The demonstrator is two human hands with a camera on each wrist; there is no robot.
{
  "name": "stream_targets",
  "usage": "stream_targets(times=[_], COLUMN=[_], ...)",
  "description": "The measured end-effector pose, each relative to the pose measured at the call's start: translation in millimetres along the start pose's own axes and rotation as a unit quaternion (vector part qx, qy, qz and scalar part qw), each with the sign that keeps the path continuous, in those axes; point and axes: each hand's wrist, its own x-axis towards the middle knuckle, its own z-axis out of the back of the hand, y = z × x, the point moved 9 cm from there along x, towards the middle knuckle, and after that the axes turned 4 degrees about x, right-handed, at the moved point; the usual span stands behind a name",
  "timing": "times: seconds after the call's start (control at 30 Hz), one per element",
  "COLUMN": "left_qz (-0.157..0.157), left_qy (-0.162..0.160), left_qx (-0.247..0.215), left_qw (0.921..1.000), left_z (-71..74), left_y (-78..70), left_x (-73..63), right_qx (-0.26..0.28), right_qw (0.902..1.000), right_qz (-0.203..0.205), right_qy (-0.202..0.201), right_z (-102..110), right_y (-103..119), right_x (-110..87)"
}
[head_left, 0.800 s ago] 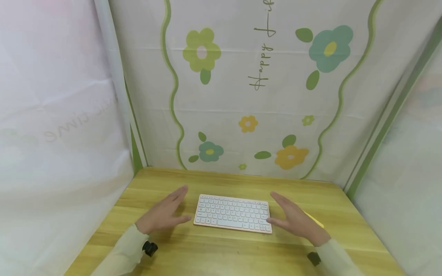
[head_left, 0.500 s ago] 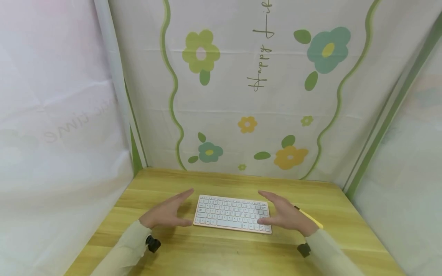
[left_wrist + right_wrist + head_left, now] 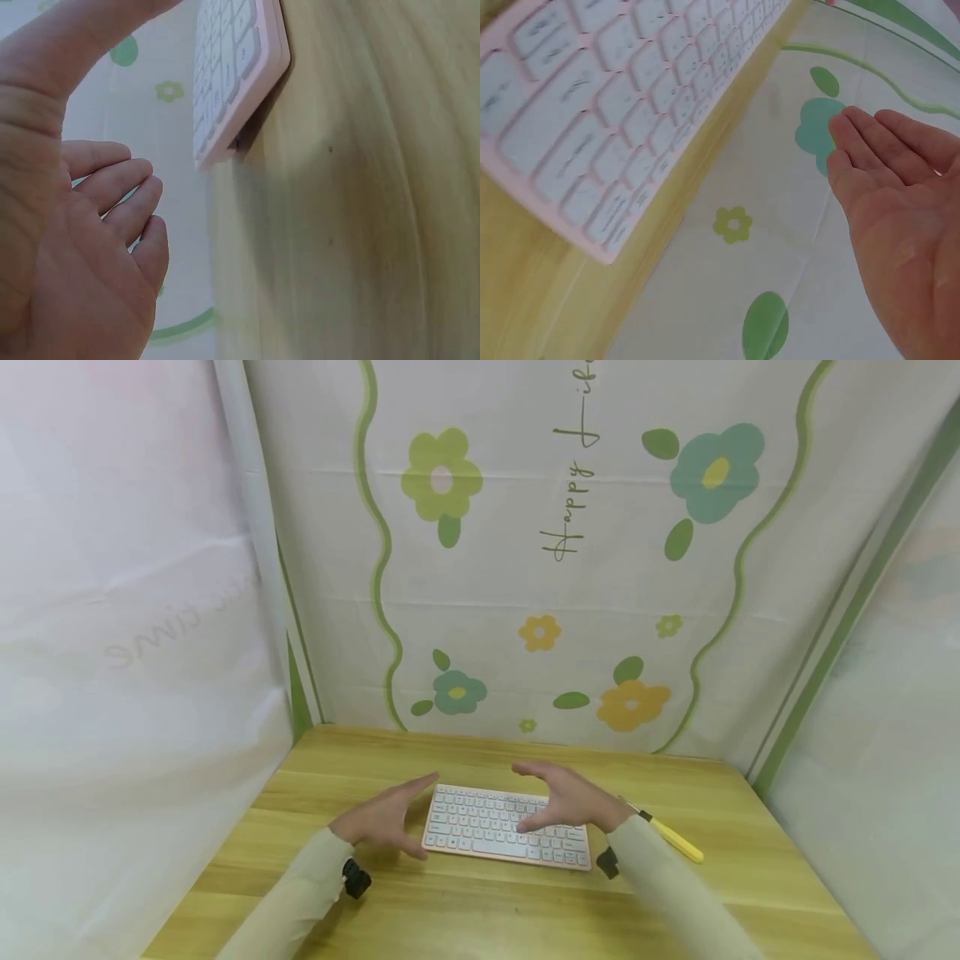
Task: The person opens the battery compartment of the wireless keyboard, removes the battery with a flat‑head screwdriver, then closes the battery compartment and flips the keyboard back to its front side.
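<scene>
A small white keyboard [image 3: 487, 827] with a pale pink rim lies on the wooden table in the head view. My left hand [image 3: 384, 817] is at its left end, thumb and fingers spread apart, with the fingertips right at the edge. Over the keyboard's right half hovers my right hand [image 3: 572, 797], thumb parted from the extended fingers and nothing in it. The left wrist view has the left palm [image 3: 90, 277] beside the keyboard's corner [image 3: 247, 90]. From the right wrist, the right hand [image 3: 900, 195] appears apart from the keys [image 3: 615, 112].
A yellow-handled screwdriver [image 3: 678, 841] lies on the table [image 3: 465, 914] to the right of the keyboard, partly behind the right forearm. White curtains printed with flowers [image 3: 457, 692] stand at the back and on both sides. A small black camera sits at each wrist.
My right hand has moved left, from beside the keyboard's right end to over its keys, uncovering more of the screwdriver. My left hand has shifted right, up to the keyboard's left edge.
</scene>
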Motion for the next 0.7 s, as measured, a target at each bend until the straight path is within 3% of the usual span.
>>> stream_targets(times=[0.3,0.7], left_qz=[0.027,0.010], left_qy=[0.015,0.027], left_qx=[-0.010,-0.044], left_qw=[0.9995,0.9986], left_z=[-10.4,-14.1], left_y=[12.5,20.3], left_x=[10.8,15.0], right_qx=[-0.008,0.007], right_qw=[0.9990,0.9979], right_qz=[-0.008,-0.026], right_qy=[0.043,0.059], right_z=[-20,-55], right_y=[10,17], right_x=[40.1,73.1])
